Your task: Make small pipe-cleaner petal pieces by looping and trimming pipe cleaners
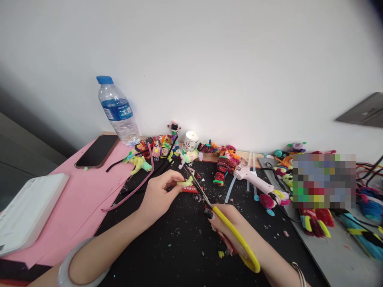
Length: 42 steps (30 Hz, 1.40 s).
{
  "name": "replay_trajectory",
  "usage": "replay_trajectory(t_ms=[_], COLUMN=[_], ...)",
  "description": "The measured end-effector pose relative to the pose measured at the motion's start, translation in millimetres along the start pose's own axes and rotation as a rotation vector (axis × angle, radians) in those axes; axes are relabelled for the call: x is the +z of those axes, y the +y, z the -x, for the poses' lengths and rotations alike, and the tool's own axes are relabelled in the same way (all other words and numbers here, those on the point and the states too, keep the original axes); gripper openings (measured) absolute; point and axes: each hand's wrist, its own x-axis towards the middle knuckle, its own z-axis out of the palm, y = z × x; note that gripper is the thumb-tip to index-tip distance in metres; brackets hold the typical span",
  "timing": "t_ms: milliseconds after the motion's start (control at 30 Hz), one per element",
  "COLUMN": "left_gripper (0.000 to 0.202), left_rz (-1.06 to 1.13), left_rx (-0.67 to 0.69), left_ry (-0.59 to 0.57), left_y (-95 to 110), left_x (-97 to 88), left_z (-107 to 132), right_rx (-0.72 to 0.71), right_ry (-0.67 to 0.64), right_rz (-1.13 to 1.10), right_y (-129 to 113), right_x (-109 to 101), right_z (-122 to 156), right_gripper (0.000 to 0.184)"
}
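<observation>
My left hand [158, 191] pinches a small pale yellow fuzzy piece [186, 183] above the black mat [167, 247]. My right hand [230, 227] grips yellow-handled scissors [227, 225]. Their blades point up and left, with the tips at the yellow piece. Small fuzzy clippings lie scattered on the mat around both hands. A small red item [191, 189] lies just under the yellow piece.
A row of colourful pipe-cleaner figures [167, 151] lines the wall, with a water bottle [118, 111], a small white jar [190, 140], a phone [96, 150] on pink paper [77, 199], a white box [26, 211] at left, and a glue gun [253, 177] and more figures at right.
</observation>
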Motion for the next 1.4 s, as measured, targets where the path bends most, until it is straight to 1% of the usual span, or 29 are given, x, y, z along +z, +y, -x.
replay_trajectory(t_ms=[167,300,400,533,633,700,833,1000,1133,1267,1400], left_gripper=[0.005,0.006,0.008,0.012,0.011,0.011,0.015,0.018,0.015,0.017,0.020], left_rz=[-0.028,-0.029,0.011,0.074,0.059,0.048,0.061,0.115,0.156,0.205,0.288], left_rx=[0.028,0.031,0.005,-0.037,-0.048,-0.051,-0.096,-0.190,-0.217,-0.247,-0.253], left_ry=[-0.015,-0.021,-0.029,-0.060,-0.080,-0.091,-0.112,-0.157,-0.169,-0.117,-0.042], left_y=[-0.4,-0.3,-0.9,-1.8,-2.2,-3.1,-5.8,-6.3,-6.7,-8.5,-8.7], left_x=[-0.4,0.0,0.6,0.4,-0.5,-0.8,0.5,3.2,3.7,2.2,0.5], left_z=[-0.7,-1.1,-1.5,-2.5,-4.0,-5.1,-6.9,-7.5,-9.0,-12.0,-13.4], right_rx=[-0.052,-0.055,-0.040,0.032,0.126,0.180,0.208,0.259,0.326,0.257,0.143], right_ry=[0.043,0.056,0.066,0.089,0.091,0.069,0.013,0.035,0.026,0.000,-0.067], right_rz=[0.004,0.016,0.013,-0.051,-0.121,-0.181,-0.253,-0.313,-0.365,-0.444,-0.609], right_y=[-2.7,-2.7,-3.1,-5.3,-4.3,-1.2,6.2,8.0,7.2,6.4,8.0], right_x=[0.1,-0.6,-0.2,2.4,3.6,3.5,2.9,3.1,2.2,2.6,3.5], right_z=[-0.4,-1.7,-2.7,-4.2,-6.4,-8.5,-13.2,-17.4,-19.1,-18.6,-16.3], right_gripper=[0.049,0.051,0.051,0.051,0.052,0.054,0.057,0.056,0.056,0.058,0.057])
